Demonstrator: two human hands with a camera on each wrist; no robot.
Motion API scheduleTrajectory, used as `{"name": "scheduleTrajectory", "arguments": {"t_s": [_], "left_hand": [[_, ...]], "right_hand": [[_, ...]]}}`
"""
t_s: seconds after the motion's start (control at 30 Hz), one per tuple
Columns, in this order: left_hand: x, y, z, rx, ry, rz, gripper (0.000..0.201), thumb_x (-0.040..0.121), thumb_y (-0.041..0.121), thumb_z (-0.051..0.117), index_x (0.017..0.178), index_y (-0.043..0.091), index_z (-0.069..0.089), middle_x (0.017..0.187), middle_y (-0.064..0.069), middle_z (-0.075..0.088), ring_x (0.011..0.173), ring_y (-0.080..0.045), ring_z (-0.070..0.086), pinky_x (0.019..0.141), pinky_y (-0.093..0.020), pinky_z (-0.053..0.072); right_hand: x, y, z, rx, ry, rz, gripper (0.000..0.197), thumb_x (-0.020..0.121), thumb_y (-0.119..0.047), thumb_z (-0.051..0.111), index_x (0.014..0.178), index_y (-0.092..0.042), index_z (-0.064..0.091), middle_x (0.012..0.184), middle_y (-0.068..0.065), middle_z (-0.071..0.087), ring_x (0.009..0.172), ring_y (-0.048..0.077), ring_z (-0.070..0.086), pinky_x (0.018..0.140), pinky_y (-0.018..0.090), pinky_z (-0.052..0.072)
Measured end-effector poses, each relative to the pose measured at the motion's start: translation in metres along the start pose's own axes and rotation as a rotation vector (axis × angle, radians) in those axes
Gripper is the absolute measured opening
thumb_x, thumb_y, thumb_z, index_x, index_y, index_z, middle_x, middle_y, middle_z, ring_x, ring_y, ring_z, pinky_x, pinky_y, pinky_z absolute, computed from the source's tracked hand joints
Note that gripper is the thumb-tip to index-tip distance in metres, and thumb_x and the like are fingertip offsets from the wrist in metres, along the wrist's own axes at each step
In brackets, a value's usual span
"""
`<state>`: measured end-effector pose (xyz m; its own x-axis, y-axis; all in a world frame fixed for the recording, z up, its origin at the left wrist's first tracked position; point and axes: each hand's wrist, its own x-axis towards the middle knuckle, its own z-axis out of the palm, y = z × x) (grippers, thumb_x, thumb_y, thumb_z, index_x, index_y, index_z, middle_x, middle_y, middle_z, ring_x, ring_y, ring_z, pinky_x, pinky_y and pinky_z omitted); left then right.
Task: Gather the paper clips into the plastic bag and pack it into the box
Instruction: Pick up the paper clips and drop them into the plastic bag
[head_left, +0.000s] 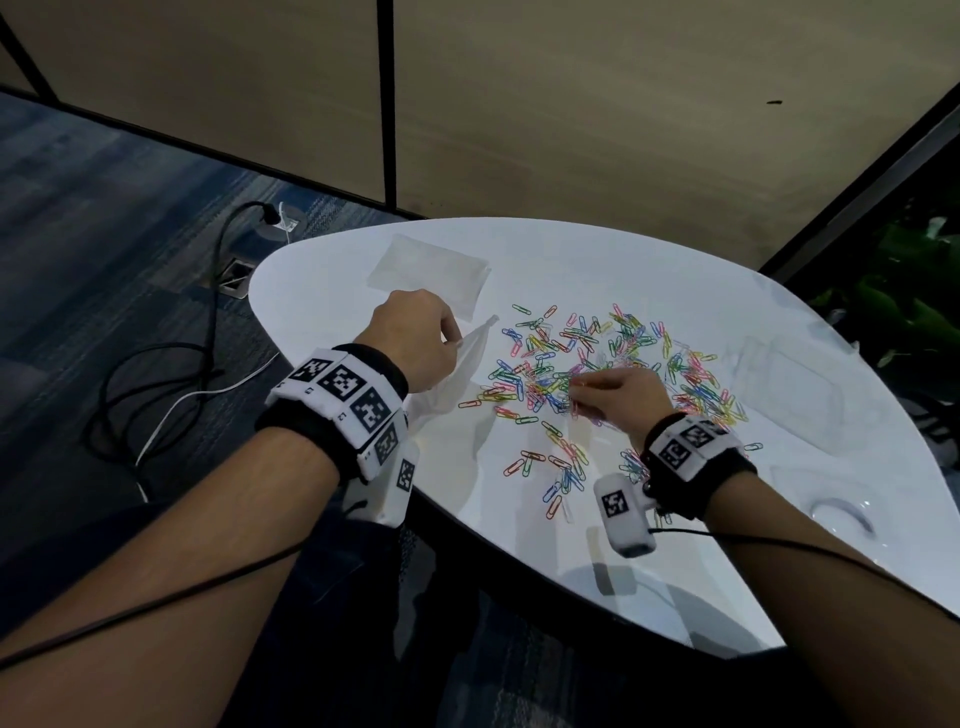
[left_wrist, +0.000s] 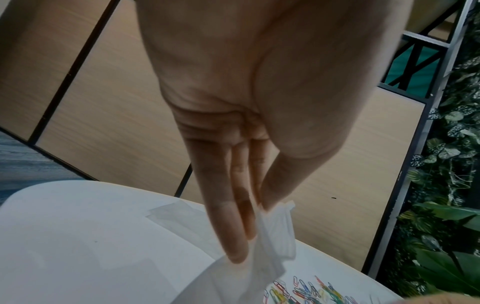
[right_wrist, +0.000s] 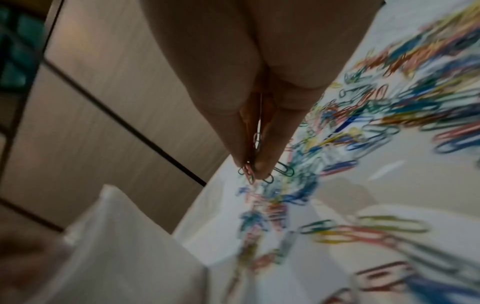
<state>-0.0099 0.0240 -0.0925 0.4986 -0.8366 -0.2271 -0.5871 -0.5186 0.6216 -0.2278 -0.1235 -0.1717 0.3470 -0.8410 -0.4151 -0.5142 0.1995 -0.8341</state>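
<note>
Several coloured paper clips (head_left: 597, 358) lie scattered over the middle of the white table (head_left: 649, 249). My left hand (head_left: 415, 343) pinches the rim of a clear plastic bag (head_left: 467, 364), held up at the pile's left; the left wrist view shows the thumb and fingers gripping the bag (left_wrist: 275, 242). My right hand (head_left: 618, 395) hovers just above the pile and pinches a small bunch of clips (right_wrist: 252, 170) between its fingertips. A clear plastic box (head_left: 789, 384) lies at the right of the clips.
A second flat clear bag (head_left: 428, 273) lies at the table's far left. Another clear lid or tray (head_left: 826, 499) sits near the right front edge. Cables (head_left: 171, 384) run over the carpet left of the table. Plants (head_left: 914, 291) stand on the right.
</note>
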Motion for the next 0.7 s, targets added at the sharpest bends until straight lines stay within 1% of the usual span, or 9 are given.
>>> {"name": "scheduleTrajectory", "arguments": {"t_s": [0.03,0.1,0.2,0.27,0.33,0.47,0.53,0.6,0.7], "left_hand": [[0.000,0.001,0.001,0.002,-0.005,0.004,0.012,0.093,0.018,0.060,0.093,0.017,0.072,0.098,-0.009,0.073,0.088,-0.029,0.071,0.081,-0.032,0.058],[-0.001,0.002,0.002,0.008,-0.023,0.011,0.012,0.093,0.016,0.060,0.092,0.016,0.072,0.094,-0.008,0.073,0.080,-0.028,0.073,0.077,-0.031,0.059],[-0.001,0.007,0.005,0.013,-0.052,0.019,0.012,0.094,0.014,0.059,0.091,0.016,0.070,0.083,-0.004,0.071,0.065,-0.024,0.075,0.064,-0.026,0.057],[-0.002,0.010,0.009,0.007,-0.066,0.027,0.011,0.094,0.014,0.060,0.091,0.015,0.070,0.078,-0.003,0.070,0.062,-0.023,0.075,0.059,-0.023,0.054],[-0.003,0.013,0.013,-0.005,-0.075,0.039,0.010,0.094,0.012,0.060,0.091,0.015,0.069,0.080,-0.005,0.072,0.062,-0.023,0.075,0.060,-0.025,0.056],[-0.002,0.016,0.023,-0.022,-0.070,0.059,0.013,0.091,0.007,0.059,0.089,0.014,0.069,0.083,-0.010,0.075,0.067,-0.026,0.075,0.074,-0.036,0.063],[-0.002,0.016,0.026,0.009,-0.053,0.083,0.013,0.090,0.008,0.059,0.090,0.015,0.070,0.089,-0.011,0.074,0.078,-0.028,0.074,0.082,-0.038,0.061],[-0.002,0.018,0.027,0.023,-0.057,0.099,0.010,0.090,0.011,0.062,0.091,0.016,0.071,0.093,-0.012,0.073,0.084,-0.030,0.072,0.084,-0.039,0.060],[-0.003,0.018,0.029,0.045,-0.087,0.124,0.007,0.090,0.015,0.066,0.091,0.016,0.072,0.093,-0.013,0.073,0.085,-0.030,0.071,0.084,-0.039,0.059]], "right_hand": [[-0.005,-0.011,0.000,0.155,-0.033,0.019,0.011,0.080,0.003,0.074,0.088,-0.003,0.075,0.093,0.020,0.074,0.075,0.021,0.071,0.078,0.031,0.061],[-0.015,-0.032,0.004,0.382,-0.133,0.042,0.013,0.083,0.005,0.069,0.096,0.006,0.070,0.094,0.020,0.071,0.077,0.021,0.070,0.076,0.025,0.060],[-0.029,-0.057,0.017,0.593,-0.296,0.078,0.023,0.087,0.001,0.066,0.109,0.009,0.065,0.093,0.015,0.071,0.085,0.019,0.071,0.075,0.020,0.057],[-0.037,-0.064,0.031,0.669,-0.370,0.134,0.017,0.090,-0.001,0.063,0.105,0.007,0.065,0.088,0.012,0.071,0.082,0.015,0.071,0.073,0.018,0.057],[-0.044,-0.066,0.047,0.718,-0.405,0.212,0.009,0.092,0.000,0.060,0.097,0.006,0.064,0.083,0.011,0.069,0.077,0.014,0.070,0.071,0.019,0.059],[-0.045,-0.058,0.066,0.692,-0.354,0.276,0.009,0.093,0.003,0.056,0.091,0.007,0.064,0.082,0.014,0.070,0.073,0.016,0.070,0.072,0.022,0.060],[-0.044,-0.057,0.072,0.669,-0.310,0.272,0.013,0.093,0.005,0.054,0.099,0.011,0.063,0.092,0.018,0.070,0.079,0.018,0.069,0.073,0.023,0.060],[-0.044,-0.058,0.076,0.637,-0.292,0.257,0.017,0.092,0.008,0.051,0.104,0.011,0.062,0.098,0.019,0.067,0.083,0.020,0.067,0.073,0.021,0.060],[-0.049,-0.059,0.078,0.478,-0.336,0.182,0.020,0.087,0.017,0.047,0.092,0.007,0.063,0.087,0.018,0.064,0.075,0.021,0.064,0.072,0.021,0.057]]}}
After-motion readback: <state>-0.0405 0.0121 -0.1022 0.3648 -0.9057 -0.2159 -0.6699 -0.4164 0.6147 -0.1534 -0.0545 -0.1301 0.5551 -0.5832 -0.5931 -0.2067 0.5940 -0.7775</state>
